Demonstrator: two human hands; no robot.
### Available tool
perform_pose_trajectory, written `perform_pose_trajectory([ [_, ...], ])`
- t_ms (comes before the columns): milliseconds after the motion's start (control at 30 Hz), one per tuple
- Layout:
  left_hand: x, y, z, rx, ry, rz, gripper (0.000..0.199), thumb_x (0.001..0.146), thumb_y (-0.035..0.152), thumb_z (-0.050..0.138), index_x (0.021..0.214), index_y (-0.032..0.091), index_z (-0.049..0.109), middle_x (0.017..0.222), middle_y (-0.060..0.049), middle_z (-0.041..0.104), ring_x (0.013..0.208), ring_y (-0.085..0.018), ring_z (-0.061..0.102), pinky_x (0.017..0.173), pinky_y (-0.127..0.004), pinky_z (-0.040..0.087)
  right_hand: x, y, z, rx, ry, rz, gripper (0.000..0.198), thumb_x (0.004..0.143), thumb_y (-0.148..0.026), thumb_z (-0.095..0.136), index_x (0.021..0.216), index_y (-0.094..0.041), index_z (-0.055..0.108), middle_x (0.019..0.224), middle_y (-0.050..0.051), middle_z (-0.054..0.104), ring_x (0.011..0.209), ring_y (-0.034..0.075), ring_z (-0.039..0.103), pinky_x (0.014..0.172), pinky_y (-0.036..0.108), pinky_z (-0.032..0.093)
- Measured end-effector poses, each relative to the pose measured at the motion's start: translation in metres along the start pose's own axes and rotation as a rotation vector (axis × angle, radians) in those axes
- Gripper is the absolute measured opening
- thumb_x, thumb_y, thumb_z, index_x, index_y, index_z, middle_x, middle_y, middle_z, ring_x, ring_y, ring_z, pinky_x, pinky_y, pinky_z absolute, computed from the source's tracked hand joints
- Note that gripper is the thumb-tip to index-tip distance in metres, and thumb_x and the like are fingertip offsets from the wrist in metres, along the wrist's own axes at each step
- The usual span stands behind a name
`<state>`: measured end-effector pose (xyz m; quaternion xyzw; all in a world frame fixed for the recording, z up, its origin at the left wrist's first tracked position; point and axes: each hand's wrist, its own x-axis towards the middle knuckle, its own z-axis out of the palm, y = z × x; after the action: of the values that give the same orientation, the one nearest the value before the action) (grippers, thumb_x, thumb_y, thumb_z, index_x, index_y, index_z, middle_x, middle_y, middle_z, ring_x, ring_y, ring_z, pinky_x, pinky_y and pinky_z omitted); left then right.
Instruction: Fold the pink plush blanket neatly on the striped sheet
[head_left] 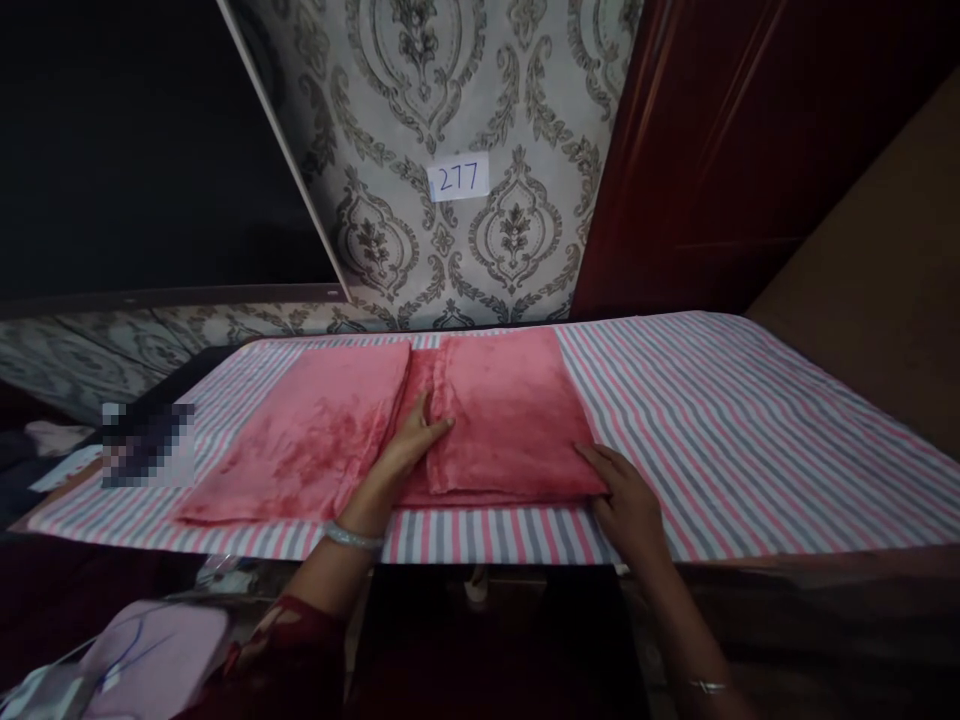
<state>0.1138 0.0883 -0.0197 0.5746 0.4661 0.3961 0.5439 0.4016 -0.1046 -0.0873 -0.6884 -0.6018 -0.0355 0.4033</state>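
A pink plush blanket (510, 410) lies on the striped cloth, its right part folded inward in layers and its left part lying flat, with a gap between the two. My left hand (416, 432) rests at that gap, thumb and fingers spread against the inner edge of the right fold. At the blanket's front right corner is my right hand (624, 495), its fingers on top of the corner; the thumb is mostly hidden, so I cannot tell how firmly it grips. A bracelet shows on each wrist.
Striped cloth (735, 430) covers the table. A dark screen (150, 150) stands behind on the left, a dark red wooden panel (697, 150) on the right. A paper marked 277 (458, 177) is on the patterned wall. A pink seat-like object (157, 650) sits below left.
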Motion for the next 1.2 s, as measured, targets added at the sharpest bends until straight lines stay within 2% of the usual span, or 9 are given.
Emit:
perform_pose_trajectory([
  [67, -0.007, 0.002, 0.003, 0.000, -0.036, -0.044, 0.079, 0.065, 0.037, 0.088, 0.135, 0.013, 0.060, 0.123, -0.015, 0.070, 0.124, -0.034, 0.062, 0.103, -0.043, 0.052, 0.001, -0.001, -0.001, 0.004, -0.001, 0.003, 0.072, 0.072, -0.008, 0.046, 0.139, -0.028, 0.061, 0.135, 0.006, 0.059, 0.124, 0.023, 0.059, 0.106, 0.039, 0.052],
  [200, -0.016, 0.015, 0.007, -0.058, -0.164, -0.131, 0.060, 0.065, 0.042, 0.087, 0.114, 0.012, 0.070, 0.101, -0.014, 0.076, 0.113, -0.037, 0.068, 0.091, -0.044, 0.059, 0.001, -0.002, -0.001, 0.020, 0.001, 0.012, 0.071, 0.073, -0.008, 0.046, 0.139, -0.029, 0.061, 0.135, 0.005, 0.060, 0.124, 0.023, 0.058, 0.107, 0.039, 0.051],
  [367, -0.025, 0.020, 0.004, -0.191, -0.225, -0.161, 0.069, 0.061, 0.040, 0.090, 0.120, 0.012, 0.068, 0.100, -0.015, 0.078, 0.106, -0.035, 0.071, 0.090, -0.045, 0.059, 0.002, -0.001, -0.001, 0.020, -0.008, 0.002, 0.074, 0.071, -0.008, 0.047, 0.140, -0.030, 0.060, 0.135, 0.004, 0.060, 0.125, 0.024, 0.058, 0.107, 0.040, 0.050],
  [533, -0.029, 0.011, -0.001, -0.174, -0.216, -0.187, 0.067, 0.060, 0.041, 0.090, 0.116, 0.011, 0.068, 0.098, -0.014, 0.078, 0.104, -0.035, 0.071, 0.088, -0.045, 0.059, 0.002, 0.000, 0.001, 0.016, -0.007, -0.022, 0.072, 0.072, -0.008, 0.046, 0.139, -0.028, 0.062, 0.135, 0.005, 0.059, 0.125, 0.023, 0.057, 0.108, 0.041, 0.049],
  [800, -0.017, 0.000, -0.006, 0.163, -0.048, -0.058, 0.048, 0.072, 0.027, 0.074, 0.117, 0.015, 0.064, 0.118, -0.013, 0.072, 0.116, -0.032, 0.066, 0.098, -0.043, 0.055, 0.003, -0.002, 0.002, -0.008, -0.007, -0.041, 0.072, 0.070, -0.008, 0.046, 0.138, -0.025, 0.062, 0.136, 0.006, 0.060, 0.126, 0.023, 0.057, 0.110, 0.041, 0.048],
  [900, -0.014, -0.004, -0.005, 0.260, -0.045, -0.030, 0.049, 0.074, 0.026, 0.069, 0.121, 0.013, 0.062, 0.122, -0.015, 0.070, 0.117, -0.032, 0.064, 0.100, -0.044, 0.054, 0.004, -0.005, 0.002, -0.006, 0.003, -0.042, 0.072, 0.069, -0.007, 0.046, 0.137, -0.025, 0.064, 0.137, 0.006, 0.060, 0.127, 0.023, 0.057, 0.110, 0.041, 0.048],
  [1000, -0.013, -0.006, -0.007, 0.367, -0.046, 0.024, 0.047, 0.074, 0.030, 0.070, 0.118, 0.014, 0.064, 0.117, -0.014, 0.071, 0.114, -0.033, 0.066, 0.099, -0.045, 0.053, 0.003, -0.005, 0.003, -0.015, -0.007, -0.024, 0.071, 0.068, -0.008, 0.048, 0.135, -0.026, 0.065, 0.137, 0.006, 0.060, 0.127, 0.024, 0.057, 0.110, 0.043, 0.049],
  [1100, -0.011, 0.004, -0.015, 0.579, -0.034, 0.059, 0.048, 0.073, 0.036, 0.074, 0.116, 0.015, 0.066, 0.108, -0.014, 0.073, 0.109, -0.035, 0.067, 0.097, -0.045, 0.052, 0.001, -0.003, -0.005, -0.024, -0.037, -0.060, 0.070, 0.071, -0.010, 0.050, 0.137, -0.026, 0.063, 0.138, 0.008, 0.059, 0.127, 0.026, 0.057, 0.107, 0.045, 0.050],
  [1200, -0.002, 0.026, -0.019, 0.903, 0.092, 0.109, 0.060, 0.080, 0.046, 0.069, 0.131, 0.016, 0.060, 0.111, -0.017, 0.073, 0.112, -0.039, 0.066, 0.098, -0.046, 0.049, 0.003, -0.002, -0.026, -0.030, -0.079, -0.180, 0.057, 0.084, -0.021, 0.054, 0.141, -0.025, 0.060, 0.140, 0.010, 0.059, 0.125, 0.028, 0.057, 0.106, 0.049, 0.049],
])
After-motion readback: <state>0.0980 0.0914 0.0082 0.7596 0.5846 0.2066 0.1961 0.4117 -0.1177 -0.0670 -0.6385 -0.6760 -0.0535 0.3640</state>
